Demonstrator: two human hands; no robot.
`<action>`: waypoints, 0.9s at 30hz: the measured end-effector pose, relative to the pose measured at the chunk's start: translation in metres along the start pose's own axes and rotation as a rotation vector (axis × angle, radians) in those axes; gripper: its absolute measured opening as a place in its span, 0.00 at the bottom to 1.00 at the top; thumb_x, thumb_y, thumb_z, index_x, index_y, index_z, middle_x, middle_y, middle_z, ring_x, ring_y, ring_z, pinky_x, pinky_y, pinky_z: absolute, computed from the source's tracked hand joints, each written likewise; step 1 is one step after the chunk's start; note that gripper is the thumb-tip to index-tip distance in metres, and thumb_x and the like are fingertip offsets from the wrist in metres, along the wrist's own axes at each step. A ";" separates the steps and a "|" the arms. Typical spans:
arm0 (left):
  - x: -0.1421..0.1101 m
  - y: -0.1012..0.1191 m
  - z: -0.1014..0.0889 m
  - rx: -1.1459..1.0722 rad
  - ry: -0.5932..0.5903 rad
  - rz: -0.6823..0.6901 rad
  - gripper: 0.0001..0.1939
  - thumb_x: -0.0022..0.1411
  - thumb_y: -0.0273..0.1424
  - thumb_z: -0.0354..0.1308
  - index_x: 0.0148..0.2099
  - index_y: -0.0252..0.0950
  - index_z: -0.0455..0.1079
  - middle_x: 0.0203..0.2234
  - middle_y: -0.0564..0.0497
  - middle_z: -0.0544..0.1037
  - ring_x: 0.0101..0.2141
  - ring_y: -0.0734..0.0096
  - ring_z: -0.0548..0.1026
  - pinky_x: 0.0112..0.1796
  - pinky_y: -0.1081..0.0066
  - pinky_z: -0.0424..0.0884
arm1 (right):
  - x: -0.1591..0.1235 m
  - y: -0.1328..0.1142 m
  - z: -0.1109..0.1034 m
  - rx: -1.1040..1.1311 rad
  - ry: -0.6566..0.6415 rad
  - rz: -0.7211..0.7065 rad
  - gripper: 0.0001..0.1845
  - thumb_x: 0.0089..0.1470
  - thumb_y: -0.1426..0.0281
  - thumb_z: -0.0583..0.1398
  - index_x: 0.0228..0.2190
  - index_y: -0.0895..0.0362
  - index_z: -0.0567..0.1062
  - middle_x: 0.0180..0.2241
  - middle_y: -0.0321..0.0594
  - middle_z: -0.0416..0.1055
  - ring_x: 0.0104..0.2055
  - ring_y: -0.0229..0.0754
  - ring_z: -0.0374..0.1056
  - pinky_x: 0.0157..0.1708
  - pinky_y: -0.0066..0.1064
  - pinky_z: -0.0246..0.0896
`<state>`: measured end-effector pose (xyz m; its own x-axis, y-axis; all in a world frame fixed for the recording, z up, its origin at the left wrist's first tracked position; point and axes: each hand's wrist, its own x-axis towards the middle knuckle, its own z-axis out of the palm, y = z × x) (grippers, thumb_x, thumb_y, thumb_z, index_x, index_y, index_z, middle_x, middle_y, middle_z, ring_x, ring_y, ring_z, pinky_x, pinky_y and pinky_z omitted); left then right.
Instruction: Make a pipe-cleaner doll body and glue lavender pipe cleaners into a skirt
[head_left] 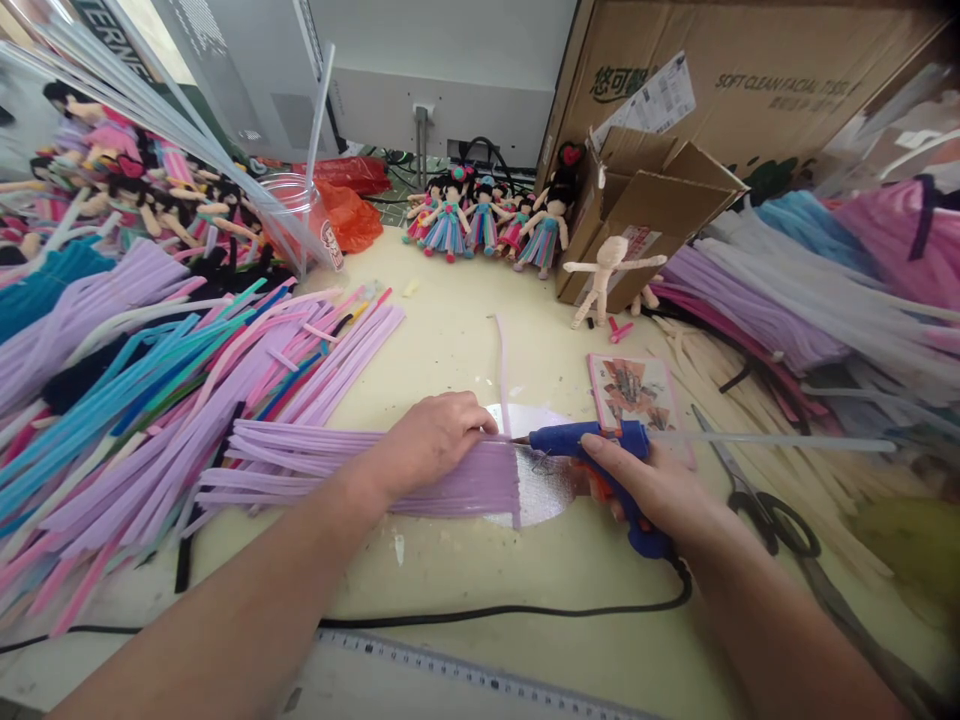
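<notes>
Lilac pipe cleaners (457,485) lie side by side in a flat row, their right ends meeting one crosswise lilac pipe cleaner (501,365). My left hand (431,440) rests over the top of the row, fingers closed and pinching at the uppermost strand near its end. In my right hand (652,485) is a blue hot glue gun (570,437), with a clear glue stick (780,440) sticking out of its back. Its nozzle tip is at the crosswise strand, close to my left fingertips. A shiny silver round mat (551,490) lies partly under the row.
Loose coloured pipe cleaners (187,400) are heaped at left. Scissors (772,515) lie at right, beside a picture card (637,390). Small dolls (450,220), a bare doll figure (604,275) and an opened carton (645,190) stand behind. A black cord (480,612) and ruler (450,670) cross the front.
</notes>
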<state>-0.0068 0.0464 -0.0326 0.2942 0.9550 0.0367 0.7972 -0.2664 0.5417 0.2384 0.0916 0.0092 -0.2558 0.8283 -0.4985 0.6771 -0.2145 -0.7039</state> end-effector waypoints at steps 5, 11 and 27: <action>0.000 0.001 -0.001 0.002 -0.009 -0.008 0.14 0.66 0.24 0.49 0.44 0.39 0.75 0.38 0.51 0.76 0.42 0.69 0.73 0.47 0.68 0.67 | 0.004 0.005 0.001 0.028 -0.009 -0.021 0.25 0.52 0.48 0.57 0.18 0.55 0.70 0.15 0.34 0.65 0.15 0.34 0.60 0.15 0.26 0.55; 0.000 0.000 0.000 0.006 -0.001 -0.002 0.14 0.65 0.24 0.49 0.44 0.39 0.75 0.39 0.51 0.76 0.42 0.69 0.73 0.46 0.68 0.67 | -0.001 0.001 0.002 0.054 -0.004 -0.027 0.24 0.52 0.49 0.57 0.19 0.56 0.70 0.16 0.34 0.66 0.16 0.33 0.61 0.17 0.25 0.56; 0.000 0.004 -0.002 0.001 -0.002 -0.005 0.13 0.65 0.24 0.50 0.44 0.39 0.76 0.38 0.51 0.77 0.41 0.69 0.73 0.45 0.68 0.67 | 0.001 0.001 0.001 0.031 -0.009 -0.018 0.25 0.51 0.48 0.57 0.18 0.56 0.69 0.17 0.34 0.67 0.16 0.33 0.61 0.17 0.25 0.57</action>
<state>-0.0048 0.0457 -0.0288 0.2910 0.9562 0.0321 0.7996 -0.2615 0.5407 0.2379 0.0914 0.0074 -0.2744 0.8276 -0.4897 0.6509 -0.2151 -0.7281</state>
